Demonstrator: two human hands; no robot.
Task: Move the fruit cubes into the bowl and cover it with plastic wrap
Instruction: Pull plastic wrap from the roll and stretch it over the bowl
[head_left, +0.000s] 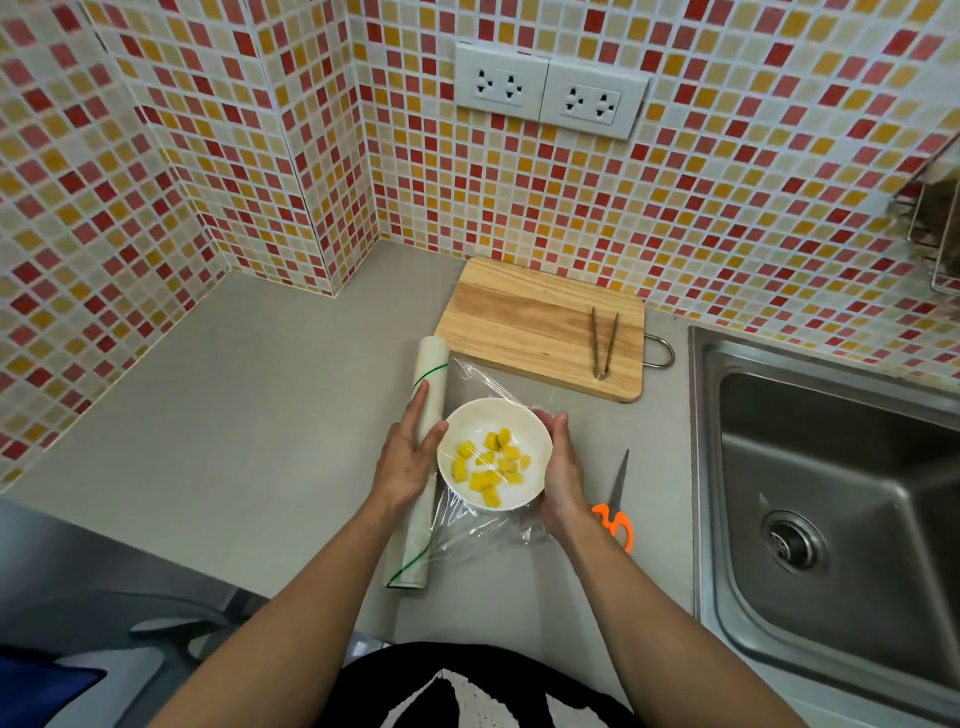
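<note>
Fruit cubes (490, 467): yellow, soft-looking and probably slippery, all lying in the white bowl (519, 415) on the grey counter (260, 415), none left on the cutting board. Left to right: roll of plastic wrap (427, 374), lying lengthwise on the counter just beside the bowl, a clear sheet (483, 382) drawn off it and stretched over the bowl's mouth, with loose, wrinkled film spilling onto the counter on the near side. Left hand (408, 457), fingers spread and flat, resting on the roll with the thumb touching the bowl's left rim. Bowl, likely ceramic, so stiff, fairly heavy and breakable; best taken by its sides, both hands, not by the film. Right hand (561, 467), curved around the bowl's right wall, pressing the film against it; not pinching. Wrap judged thin, clingy, easily torn or bunched; smooth it down at the rim. Cutting board (519, 322), wooden, behind the bowl, with tongs (604, 343) lying on it. Scissors (618, 499), orange handles, on the counter right of the bowl. Sink (727, 467), steel, far right. Sheet appears not yet cut from the roll.
</note>
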